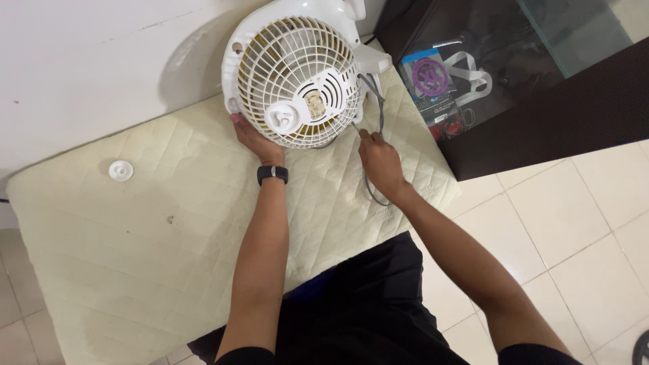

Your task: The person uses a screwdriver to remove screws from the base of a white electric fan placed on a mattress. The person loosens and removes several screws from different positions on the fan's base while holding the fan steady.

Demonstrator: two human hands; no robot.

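A small white fan lies tilted on a pale quilted mat, its rear grille and motor housing facing me. My left hand, with a black band on the wrist, grips the lower left rim of the fan's casing. My right hand rests on the mat just right of the fan, fingers pinching the grey power cord where it leaves the housing. The cord loops down past my right wrist.
A small round white cap lies on the mat at the left. A white wall runs behind the mat. A dark glass-fronted cabinet stands at the right, with packages inside. Light floor tiles lie to the right.
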